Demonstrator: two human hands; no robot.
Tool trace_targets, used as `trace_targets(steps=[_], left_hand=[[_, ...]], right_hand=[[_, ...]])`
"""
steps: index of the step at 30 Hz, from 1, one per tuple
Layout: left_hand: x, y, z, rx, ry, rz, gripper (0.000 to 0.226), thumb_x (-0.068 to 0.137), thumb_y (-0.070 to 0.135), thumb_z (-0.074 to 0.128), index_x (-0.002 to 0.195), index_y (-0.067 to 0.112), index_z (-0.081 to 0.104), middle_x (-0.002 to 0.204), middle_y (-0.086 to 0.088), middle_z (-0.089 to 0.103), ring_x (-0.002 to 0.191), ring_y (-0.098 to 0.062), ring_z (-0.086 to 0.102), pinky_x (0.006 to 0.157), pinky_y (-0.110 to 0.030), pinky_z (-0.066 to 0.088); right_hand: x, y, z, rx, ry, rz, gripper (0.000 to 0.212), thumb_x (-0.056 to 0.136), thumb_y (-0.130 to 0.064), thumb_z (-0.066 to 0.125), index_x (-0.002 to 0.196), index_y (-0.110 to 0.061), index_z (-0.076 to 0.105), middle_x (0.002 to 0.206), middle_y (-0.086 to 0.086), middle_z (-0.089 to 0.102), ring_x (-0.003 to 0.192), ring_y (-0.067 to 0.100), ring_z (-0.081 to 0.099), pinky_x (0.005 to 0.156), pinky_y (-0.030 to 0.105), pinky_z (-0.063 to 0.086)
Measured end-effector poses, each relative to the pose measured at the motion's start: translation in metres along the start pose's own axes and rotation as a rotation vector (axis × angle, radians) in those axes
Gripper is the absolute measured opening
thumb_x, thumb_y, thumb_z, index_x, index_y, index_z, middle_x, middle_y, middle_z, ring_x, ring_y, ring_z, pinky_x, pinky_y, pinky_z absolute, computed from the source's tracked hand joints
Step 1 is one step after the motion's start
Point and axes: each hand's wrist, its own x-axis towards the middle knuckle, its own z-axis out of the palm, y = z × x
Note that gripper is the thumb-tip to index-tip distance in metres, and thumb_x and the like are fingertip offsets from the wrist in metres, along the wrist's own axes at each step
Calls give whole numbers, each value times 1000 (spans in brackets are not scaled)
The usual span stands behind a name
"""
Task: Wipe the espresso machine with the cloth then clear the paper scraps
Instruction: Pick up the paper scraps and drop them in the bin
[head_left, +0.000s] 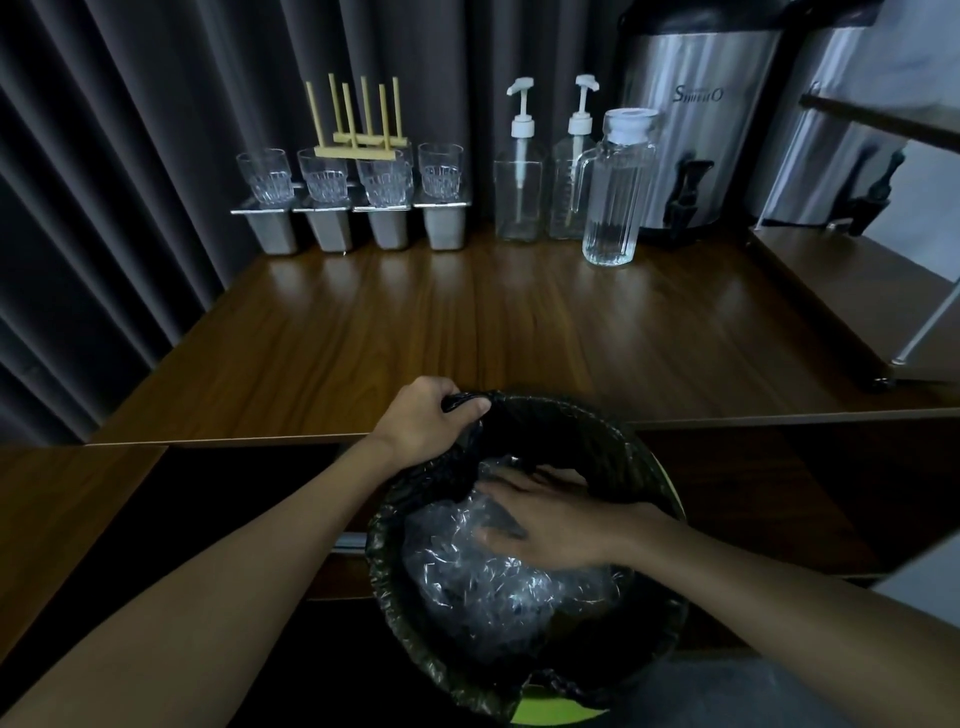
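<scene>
A round waste bin (660, 618) lined with a black bag sits below the wooden counter's front edge. My left hand (423, 421) grips the black liner at the bin's far rim. My right hand (550, 519) reaches into the bin with fingers spread flat on crumpled clear plastic (483, 587) that fills it. No paper scraps, cloth or espresso machine can be seen.
On the wooden counter (467, 332), at the back, stand several glasses on steel containers (332, 228), a wooden rack (358, 140), two pump bottles (519, 197), a glass pitcher (615, 197) and steel drink dispensers (691, 119). A lower shelf (857, 280) is at right.
</scene>
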Motion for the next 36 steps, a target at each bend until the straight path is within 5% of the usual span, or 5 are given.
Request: trace_targets(steps=[6, 14, 20, 30, 36], left_hand=[[0, 0, 1, 41, 13, 12, 40, 96, 41, 64, 78, 5, 63, 60, 3, 55, 53, -5, 52, 42, -14, 35], [-1, -3, 1, 16, -21, 15, 41, 96, 42, 64, 84, 2, 64, 66, -7, 61, 55, -16, 57, 41, -20, 35], [-4, -4, 2, 33, -13, 24, 36, 96, 41, 63, 76, 12, 56, 55, 2, 48, 41, -6, 46, 38, -17, 29], [-12, 2, 7, 39, 44, 18, 32, 95, 39, 65, 75, 15, 57, 68, -3, 62, 61, -16, 59, 49, -28, 38], [-37, 13, 8, 89, 126, -31, 29, 95, 39, 66, 75, 20, 55, 73, 0, 63, 68, -17, 61, 55, -32, 42]], right_hand=[[-3, -14, 0, 153, 25, 9, 89, 78, -87, 9, 152, -39, -1, 163, -11, -6, 150, 16, -11, 118, 55, 4], [30, -19, 41, -169, -117, 77, 90, 90, -70, 40, 153, -31, -13, 157, 9, -32, 144, 35, -28, 113, 68, 3], [23, -13, 36, -156, -65, 15, 96, 87, -65, 52, 152, -35, -12, 159, 2, -29, 146, 27, -26, 115, 62, -6], [-35, 24, -10, -266, 738, 98, 50, 88, -38, 59, 133, -20, 50, 126, -1, 50, 118, 23, 46, 94, 41, 35], [-45, 57, -15, 279, 521, 176, 53, 96, -29, 56, 142, -22, 31, 126, 0, 53, 108, 19, 57, 88, 41, 52]])
